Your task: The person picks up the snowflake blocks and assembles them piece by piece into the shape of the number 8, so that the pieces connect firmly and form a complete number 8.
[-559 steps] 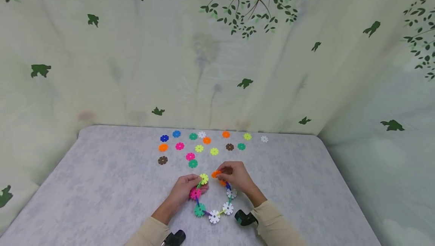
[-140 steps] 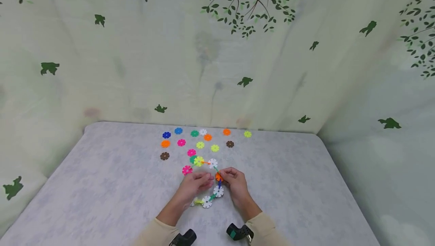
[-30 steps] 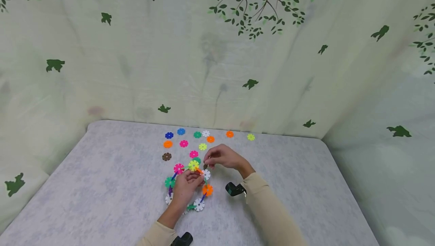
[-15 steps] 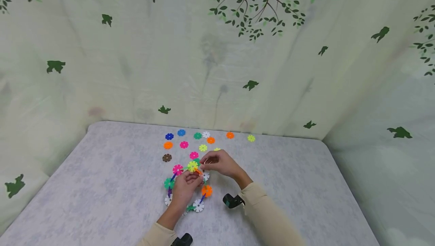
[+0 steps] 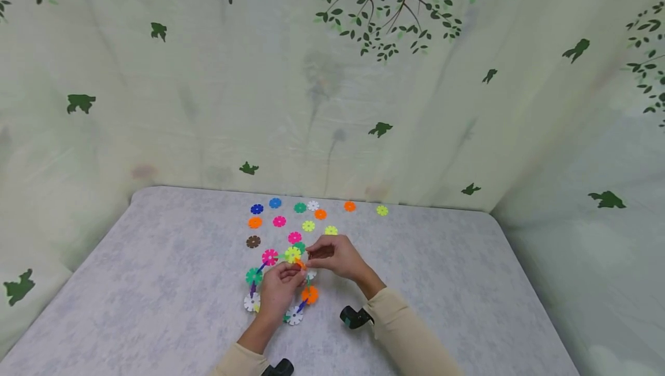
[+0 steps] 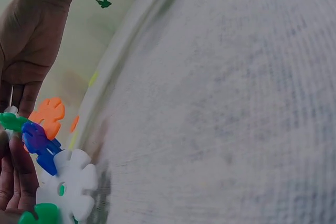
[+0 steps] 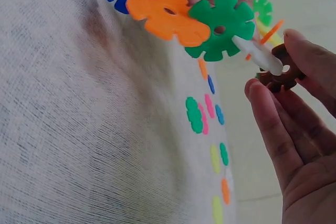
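A ring of interlocking notched plastic discs is held up over the table. In the head view it includes a yellow disc [image 5: 292, 254], a pink disc [image 5: 269, 257], a green disc [image 5: 253, 276], an orange disc [image 5: 310, 294] and a white disc [image 5: 294, 316]. My left hand [image 5: 280, 290] grips the ring at its upper right, covering part of it. Between thumb and fingertips, my right hand [image 5: 337, 256] pinches a brown disc [image 7: 295, 69]. In the right wrist view the brown disc meets the edge of a white disc [image 7: 257, 53], which joins a green disc [image 7: 228, 14].
Loose discs lie flat behind the ring, among them a brown one [image 5: 253, 241], a dark blue one [image 5: 257, 209], an orange one [image 5: 350, 206] and a yellow one [image 5: 382, 210]. A patterned cloth [image 5: 234, 104] hangs behind the table [image 5: 441, 272].
Earlier the chain was open at the top; a white disc and an orange disc now bridge that gap. My right hand has brought a brown disc from the table to the ring.
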